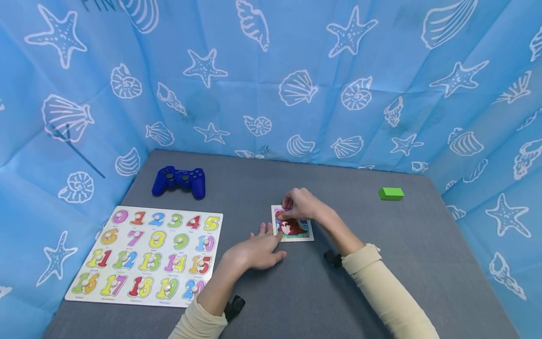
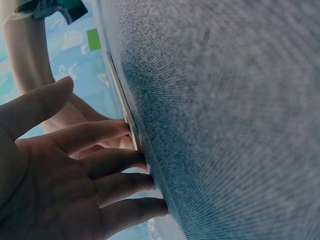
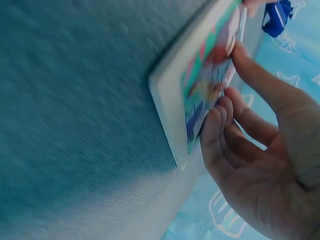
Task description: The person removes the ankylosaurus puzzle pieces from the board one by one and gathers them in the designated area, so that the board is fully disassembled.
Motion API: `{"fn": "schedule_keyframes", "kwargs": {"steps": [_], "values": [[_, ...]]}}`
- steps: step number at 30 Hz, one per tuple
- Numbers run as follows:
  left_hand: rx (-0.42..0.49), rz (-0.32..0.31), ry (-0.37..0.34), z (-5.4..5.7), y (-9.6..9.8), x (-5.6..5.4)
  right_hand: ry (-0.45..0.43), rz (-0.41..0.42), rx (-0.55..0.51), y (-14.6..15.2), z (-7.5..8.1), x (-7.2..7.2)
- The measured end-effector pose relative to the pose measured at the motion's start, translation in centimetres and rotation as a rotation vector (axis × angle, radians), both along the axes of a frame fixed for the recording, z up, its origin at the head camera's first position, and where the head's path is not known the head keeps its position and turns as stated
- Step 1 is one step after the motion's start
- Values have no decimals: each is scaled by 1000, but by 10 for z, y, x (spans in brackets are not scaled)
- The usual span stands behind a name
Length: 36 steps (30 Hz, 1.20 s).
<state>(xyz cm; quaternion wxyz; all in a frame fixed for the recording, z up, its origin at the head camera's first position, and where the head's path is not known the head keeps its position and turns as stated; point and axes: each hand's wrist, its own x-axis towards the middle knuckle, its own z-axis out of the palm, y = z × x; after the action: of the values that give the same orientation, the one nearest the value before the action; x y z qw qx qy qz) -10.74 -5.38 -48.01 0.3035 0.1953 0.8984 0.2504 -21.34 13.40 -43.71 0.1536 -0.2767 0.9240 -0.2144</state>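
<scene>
A small square picture puzzle [image 1: 298, 230] with a red-haired figure and a pale frame lies flat on the grey table. My right hand [image 1: 302, 204] bends over its upper part. In the right wrist view, the thumb of this hand [image 3: 270, 165] touches the picture, and the curled fingertips sit along its far side. Part of the picture is hidden under the hand. My left hand [image 1: 257, 249] lies palm down at the left edge of the puzzle, fingers extended. In the left wrist view, its fingertips [image 2: 142, 162] meet the puzzle's edge and the table.
A white number board [image 1: 144, 227] with knobbed pieces lies to the left, partly behind my left forearm. Behind it is a blue game controller [image 1: 181, 180]. A green block [image 1: 391, 193] stands at the right. Blue shell-patterned curtains [image 1: 271, 89] hang around the grey table [image 1: 360, 292].
</scene>
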Motion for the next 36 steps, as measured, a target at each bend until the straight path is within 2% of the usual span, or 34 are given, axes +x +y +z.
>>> {"fn": "schedule_keyframes", "kwargs": {"steps": [7, 16, 20, 28, 29, 31, 33, 35, 36], "values": [[1, 0, -3, -3, 1, -2, -92, 43, 39, 1, -1, -13], [-18, -11, -9, -5, 2, -4, -121, 51, 38, 2, -1, -14], [-17, -11, -4, 1, 3, -1, -98, 56, 25, 3, 1, -11], [-5, 2, 2, 2, 3, 2, -53, 60, -48, 6, 1, -7], [-3, 8, -3, 9, 3, 4, -47, 59, -60, 6, 0, -7], [0, 16, -14, 13, 3, 5, -47, 56, -82, 7, 0, -7], [-2, 24, -31, 21, 3, 7, -55, 52, -107, 8, -2, -7], [-6, 22, -43, 23, 2, 7, -69, 47, -130, 9, -3, -7], [-7, 21, -39, 17, 2, 5, -77, 50, -141, 9, -4, -7]]}}
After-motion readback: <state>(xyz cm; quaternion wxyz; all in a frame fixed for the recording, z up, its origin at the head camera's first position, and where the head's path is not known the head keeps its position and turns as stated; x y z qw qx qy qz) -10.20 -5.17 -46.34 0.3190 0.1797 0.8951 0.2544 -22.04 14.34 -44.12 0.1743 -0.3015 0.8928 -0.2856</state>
